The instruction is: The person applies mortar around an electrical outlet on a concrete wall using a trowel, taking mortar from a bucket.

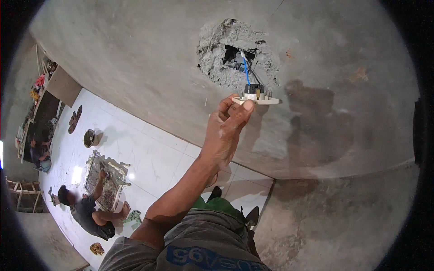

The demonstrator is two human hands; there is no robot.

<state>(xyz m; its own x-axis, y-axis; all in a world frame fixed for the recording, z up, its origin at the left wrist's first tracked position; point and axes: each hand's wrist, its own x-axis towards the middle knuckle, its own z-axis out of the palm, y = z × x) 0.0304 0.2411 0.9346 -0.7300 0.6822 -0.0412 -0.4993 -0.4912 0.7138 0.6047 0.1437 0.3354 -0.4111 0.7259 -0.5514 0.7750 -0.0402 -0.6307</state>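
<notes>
1. The socket (254, 95) is held in front of the grey wall (149, 54), just below a broken patch; far to its left, a shelf (28, 122) loaded with mixed things is seen, with a person (40, 156) close to it.
2. On the white tiled floor (149, 156), a crouching person (86, 216) in dark clothes is seen. One arm is stretched over a flat tray (108, 187), and near the tray a bucket (89, 138) is placed.
3. By the left hand (226, 124), the cream plate (271, 101) of the socket is pinched between the thumb and the bent fingers.
4. Above it, a dark hole (233, 56) is surrounded by rough plaster (212, 49).
5. The hole and the upturned back of the socket are joined by a blue wire (247, 74) and a dark wire (257, 77).
6. To the right, a large shadow (321, 131) is cast on the wall.
7. About the fingers of the right hand, it cannot be told.
</notes>
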